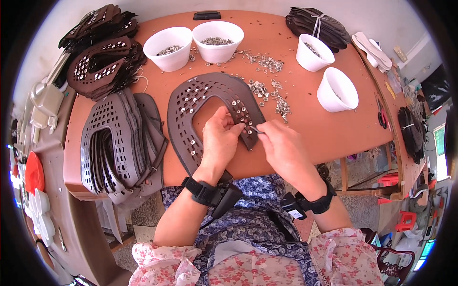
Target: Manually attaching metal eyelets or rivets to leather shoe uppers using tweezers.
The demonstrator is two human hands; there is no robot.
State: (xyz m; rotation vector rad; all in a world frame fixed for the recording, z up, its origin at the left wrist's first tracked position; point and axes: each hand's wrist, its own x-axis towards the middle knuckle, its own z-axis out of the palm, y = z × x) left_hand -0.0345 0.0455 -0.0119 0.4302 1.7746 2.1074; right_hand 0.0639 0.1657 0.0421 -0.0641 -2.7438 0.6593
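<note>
A brown U-shaped perforated leather shoe upper (179, 102) lies at the table's front edge, several silver studs set in its slots. My left hand (219, 138) is closed over its inner edge, with thumb and fingers gripping the right arm of the U beside a cluster of studs. From the right, my right hand (284, 145) pinches a thin dark tool (257, 131), its kind unclear, whose tip meets the leather near my left thumb. My fingertips partly hide the spot where they work. Loose silver studs (257, 89) lie just beyond the upper.
Four white bowls, including one bowl (152, 46) at the back left and another (350, 97) at right, hold small metal pieces. Stacked uppers (102, 124) stand at left. A tied bundle (329, 26) sits back right. Red-handled scissors (383, 117) lie at the right edge.
</note>
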